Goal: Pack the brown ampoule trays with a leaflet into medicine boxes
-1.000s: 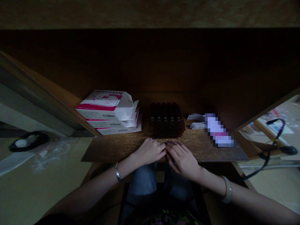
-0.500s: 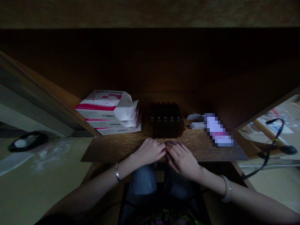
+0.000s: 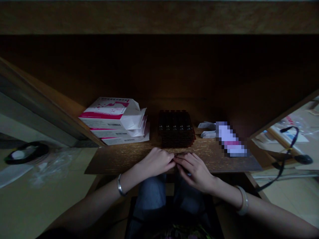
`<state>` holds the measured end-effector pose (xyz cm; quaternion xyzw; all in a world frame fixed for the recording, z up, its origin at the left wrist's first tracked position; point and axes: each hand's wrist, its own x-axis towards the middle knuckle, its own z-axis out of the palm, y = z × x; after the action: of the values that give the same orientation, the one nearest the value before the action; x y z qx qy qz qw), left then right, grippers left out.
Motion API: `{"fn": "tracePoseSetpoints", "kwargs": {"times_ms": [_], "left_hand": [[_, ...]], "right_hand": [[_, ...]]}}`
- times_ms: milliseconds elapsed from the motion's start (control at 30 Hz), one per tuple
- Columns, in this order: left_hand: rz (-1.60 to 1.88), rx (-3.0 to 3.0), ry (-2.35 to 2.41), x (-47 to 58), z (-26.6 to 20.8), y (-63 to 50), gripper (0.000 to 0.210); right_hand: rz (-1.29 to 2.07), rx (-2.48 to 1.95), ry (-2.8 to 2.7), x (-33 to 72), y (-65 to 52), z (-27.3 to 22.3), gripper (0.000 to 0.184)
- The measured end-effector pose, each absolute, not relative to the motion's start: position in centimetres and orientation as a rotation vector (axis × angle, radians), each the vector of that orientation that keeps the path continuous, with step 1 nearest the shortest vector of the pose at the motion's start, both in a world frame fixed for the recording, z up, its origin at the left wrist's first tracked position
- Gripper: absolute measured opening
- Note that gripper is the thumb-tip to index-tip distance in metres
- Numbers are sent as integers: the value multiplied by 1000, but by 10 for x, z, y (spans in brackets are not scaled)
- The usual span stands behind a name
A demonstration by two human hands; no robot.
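Observation:
My left hand (image 3: 158, 162) and my right hand (image 3: 195, 169) meet at the front edge of a wooden shelf (image 3: 117, 159). The left fingers are curled, with the thumb pressed in. The right fingers bend toward them, and the fingertips of both hands touch. Whatever lies between them, if anything, is hidden. Just behind the hands stands a stack of dark brown, ridged pieces (image 3: 176, 129) with a row of shiny spots along its top front. On the left are stacked white and pink boxes (image 3: 114, 116), their right-end flaps standing out.
White folded strips (image 3: 208, 129) and a pixelated pale item (image 3: 231, 141) lie on the right of the shelf. Wooden side panels and an upper board (image 3: 159, 18) enclose it. A black strap (image 3: 286, 162) hangs at right. Clear plastic (image 3: 53, 164) lies at lower left.
The camera view has shifted slightly. My hands stay together at the shelf edge, and the right fingers have moved a little against the left ones. The boxes and the brown stack stay in place.

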<state>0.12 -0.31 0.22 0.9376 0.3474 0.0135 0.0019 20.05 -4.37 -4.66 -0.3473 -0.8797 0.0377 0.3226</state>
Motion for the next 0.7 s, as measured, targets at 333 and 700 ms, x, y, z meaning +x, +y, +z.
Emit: {"fn": "tracePoseSetpoints", "kwargs": {"times_ms": [333, 700], "left_hand": [[1177, 2896, 1139, -4, 60, 24, 25], [786, 2759, 1013, -17, 44, 52, 61]], "right_hand": [[-56, -962, -1972, 226, -1, 19, 68], [322, -933, -2244, 236, 30, 28, 69]]}}
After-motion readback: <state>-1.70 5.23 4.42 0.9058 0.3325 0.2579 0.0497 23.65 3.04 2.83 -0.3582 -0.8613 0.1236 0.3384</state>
